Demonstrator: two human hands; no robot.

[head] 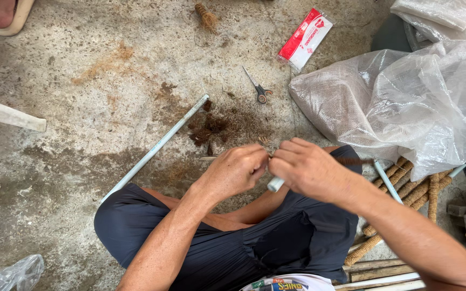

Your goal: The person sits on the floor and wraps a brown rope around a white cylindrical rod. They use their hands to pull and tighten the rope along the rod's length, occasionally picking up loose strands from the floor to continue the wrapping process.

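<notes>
I'm watching both hands working right over the lap: the left hand (234, 171) is pinching brown fibre against the end of a white pipe (275, 184), and the right hand (309, 170) is clenching around that pipe. Looks stiff and light, probably slick, so I'd be gripping near the end. Scissors (260, 90) are lying on the floor beyond the pipe.

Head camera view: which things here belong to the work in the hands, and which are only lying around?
In use: left hand and right hand on a white pipe; brown fibre; scissors; fibre-wrapped sticks.

Lying about: red packet, plastic sack, long pipe, small bag.
</notes>
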